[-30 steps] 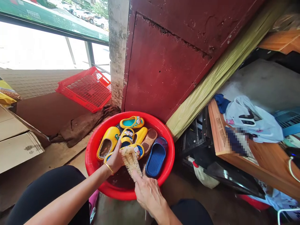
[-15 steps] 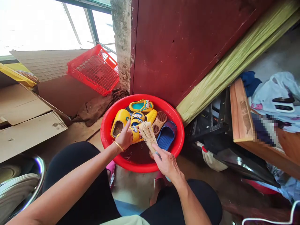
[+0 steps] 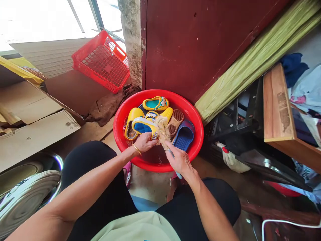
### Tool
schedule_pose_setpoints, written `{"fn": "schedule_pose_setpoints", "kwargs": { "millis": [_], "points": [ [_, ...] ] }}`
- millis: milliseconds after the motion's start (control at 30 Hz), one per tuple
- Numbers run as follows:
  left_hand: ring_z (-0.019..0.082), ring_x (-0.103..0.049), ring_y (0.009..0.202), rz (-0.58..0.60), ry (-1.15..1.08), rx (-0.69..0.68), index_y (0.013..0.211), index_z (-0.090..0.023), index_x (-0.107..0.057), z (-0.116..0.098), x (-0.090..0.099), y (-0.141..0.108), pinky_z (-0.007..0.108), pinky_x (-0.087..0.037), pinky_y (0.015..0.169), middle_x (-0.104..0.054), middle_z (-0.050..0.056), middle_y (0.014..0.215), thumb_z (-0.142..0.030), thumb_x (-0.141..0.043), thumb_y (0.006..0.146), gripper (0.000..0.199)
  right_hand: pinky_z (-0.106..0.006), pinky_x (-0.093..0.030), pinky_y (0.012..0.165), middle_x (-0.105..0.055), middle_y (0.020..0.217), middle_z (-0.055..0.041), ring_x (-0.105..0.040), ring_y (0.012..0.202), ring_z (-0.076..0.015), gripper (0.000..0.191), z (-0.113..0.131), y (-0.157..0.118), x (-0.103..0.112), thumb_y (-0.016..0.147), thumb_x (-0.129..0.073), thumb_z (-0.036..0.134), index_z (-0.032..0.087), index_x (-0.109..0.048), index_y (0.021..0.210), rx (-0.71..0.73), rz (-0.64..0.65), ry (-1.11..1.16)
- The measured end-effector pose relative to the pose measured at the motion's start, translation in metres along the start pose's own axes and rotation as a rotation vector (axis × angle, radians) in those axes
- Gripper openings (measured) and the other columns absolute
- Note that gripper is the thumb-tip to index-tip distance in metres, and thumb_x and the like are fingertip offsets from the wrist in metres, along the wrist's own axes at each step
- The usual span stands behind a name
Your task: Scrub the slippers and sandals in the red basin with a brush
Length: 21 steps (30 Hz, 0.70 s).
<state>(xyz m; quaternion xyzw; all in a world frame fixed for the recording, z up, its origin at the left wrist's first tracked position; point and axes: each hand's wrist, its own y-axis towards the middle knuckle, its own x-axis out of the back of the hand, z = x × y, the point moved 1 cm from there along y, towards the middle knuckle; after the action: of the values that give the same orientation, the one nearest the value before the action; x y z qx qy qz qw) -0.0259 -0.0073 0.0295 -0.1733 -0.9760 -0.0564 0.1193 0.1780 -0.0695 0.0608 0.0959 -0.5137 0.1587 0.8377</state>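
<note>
A red basin (image 3: 120,129) on the floor holds several shoes and some dark water. My left hand (image 3: 145,143) is closed on a yellow clog (image 3: 142,125) with a blue inside, held tilted over the basin. In my right hand (image 3: 177,159) is a scrubbing brush (image 3: 163,129) with pale bristles, its head against the clog's toe side. Around them lie a yellow clog with a teal inside (image 3: 155,103), another yellow clog (image 3: 132,122), a brown sole with dark pads (image 3: 175,121) and a navy clog (image 3: 184,135).
Behind the basin stands a dark red door panel (image 3: 185,50). A red plastic crate (image 3: 102,63) and cardboard (image 3: 35,127) are on the left, beside a brown cloth (image 3: 102,107). Metal pans (image 3: 32,190) sit at lower left, a wooden shelf (image 3: 278,103) at right.
The clog in my left hand has turned, so its blue inside now faces up. My left hand has moved to the clog's near edge. The camera view has shifted slightly.
</note>
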Motion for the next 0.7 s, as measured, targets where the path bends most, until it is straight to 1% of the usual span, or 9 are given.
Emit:
{"fn": "schedule_pose_setpoints", "kwargs": {
  "millis": [67, 167, 300, 367, 400, 467, 533, 633, 700],
  "points": [
    [0.021, -0.066, 0.075, 0.014, 0.085, -0.025, 0.081, -0.017, -0.073, 0.001, 0.001, -0.002, 0.030, -0.051, 0.077, -0.073, 0.002, 0.073, -0.038, -0.071, 0.077, 0.021, -0.030, -0.053, 0.093, -0.075, 0.115, -0.0075, -0.070, 0.103, -0.0218, 0.052, 0.005, -0.001, -0.004, 0.101, -0.044, 0.028, 0.026, -0.045, 0.153, 0.010, 0.029, 0.000],
    [0.019, -0.062, 0.069, -0.002, 0.131, -0.046, 0.081, -0.018, -0.074, 0.002, 0.002, -0.006, 0.029, -0.049, 0.075, -0.072, 0.003, 0.073, -0.036, -0.070, 0.078, 0.019, -0.032, -0.053, 0.090, -0.074, 0.116, -0.0078, -0.071, 0.103, -0.0237, 0.055, 0.000, 0.002, -0.002, 0.101, -0.044, 0.028, 0.030, -0.040, 0.156, -0.092, 0.069, -0.038],
    [0.021, -0.064, 0.077, -0.161, 0.059, -0.004, 0.095, -0.017, -0.076, 0.004, 0.015, -0.008, 0.028, -0.049, 0.077, -0.075, 0.004, 0.082, -0.038, -0.070, 0.080, 0.027, -0.033, -0.053, 0.089, -0.075, 0.118, -0.0055, -0.070, 0.105, -0.0245, 0.055, -0.025, 0.003, 0.009, 0.100, -0.046, 0.027, 0.033, -0.042, 0.155, -0.231, 0.114, -0.038],
    [0.022, -0.064, 0.078, -0.227, 0.037, 0.014, 0.100, -0.016, -0.075, 0.004, 0.023, -0.008, 0.028, -0.049, 0.077, -0.075, 0.004, 0.084, -0.040, -0.072, 0.078, 0.032, -0.033, -0.053, 0.091, -0.074, 0.121, -0.0044, -0.070, 0.107, -0.0239, 0.052, -0.035, 0.002, 0.012, 0.100, -0.046, 0.028, 0.033, -0.045, 0.152, -0.259, 0.102, 0.045],
    [0.022, -0.064, 0.078, -0.229, 0.042, 0.007, 0.100, -0.016, -0.076, 0.003, 0.024, -0.008, 0.029, -0.049, 0.078, -0.075, 0.004, 0.084, -0.040, -0.073, 0.078, 0.033, -0.033, -0.053, 0.090, -0.073, 0.122, -0.0044, -0.070, 0.106, -0.0233, 0.052, -0.037, 0.003, 0.012, 0.100, -0.046, 0.030, 0.032, -0.045, 0.152, -0.269, 0.070, 0.115],
    [0.021, -0.064, 0.075, -0.163, 0.068, -0.027, 0.096, -0.015, -0.076, -0.002, 0.024, -0.008, 0.029, -0.050, 0.077, -0.074, 0.004, 0.081, -0.040, -0.073, 0.078, 0.031, -0.032, -0.056, 0.083, -0.073, 0.119, -0.0059, -0.073, 0.095, -0.0217, 0.056, -0.037, 0.006, 0.010, 0.099, -0.049, 0.037, 0.028, -0.040, 0.154, -0.297, -0.030, 0.296],
    [0.021, -0.063, 0.072, -0.064, 0.065, -0.057, 0.092, -0.015, -0.076, -0.008, 0.018, -0.010, 0.030, -0.051, 0.076, -0.073, 0.004, 0.078, -0.041, -0.071, 0.078, 0.030, -0.029, -0.058, 0.067, -0.074, 0.106, -0.0063, -0.072, 0.074, -0.0190, 0.069, -0.033, 0.011, 0.006, 0.095, -0.055, 0.045, 0.024, -0.032, 0.157, -0.340, -0.112, 0.491],
    [0.021, -0.063, 0.072, -0.036, 0.002, -0.041, 0.089, -0.016, -0.075, -0.016, 0.013, -0.012, 0.030, -0.052, 0.072, -0.074, 0.004, 0.078, -0.045, -0.071, 0.077, 0.031, -0.024, -0.050, 0.044, -0.069, 0.078, 0.0011, -0.060, 0.046, -0.0138, 0.084, -0.026, 0.017, 0.000, 0.087, -0.063, 0.051, 0.019, -0.027, 0.155, -0.361, -0.075, 0.790],
    [0.021, -0.062, 0.070, -0.071, -0.051, -0.006, 0.086, -0.017, -0.074, -0.019, 0.014, -0.013, 0.029, -0.051, 0.068, -0.073, 0.003, 0.076, -0.048, -0.071, 0.078, 0.033, -0.021, -0.044, 0.038, -0.062, 0.068, 0.0064, -0.053, 0.040, -0.0114, 0.085, -0.021, 0.019, -0.003, 0.083, -0.066, 0.050, 0.019, -0.029, 0.153, -0.328, -0.043, 0.942]
  ]
}}
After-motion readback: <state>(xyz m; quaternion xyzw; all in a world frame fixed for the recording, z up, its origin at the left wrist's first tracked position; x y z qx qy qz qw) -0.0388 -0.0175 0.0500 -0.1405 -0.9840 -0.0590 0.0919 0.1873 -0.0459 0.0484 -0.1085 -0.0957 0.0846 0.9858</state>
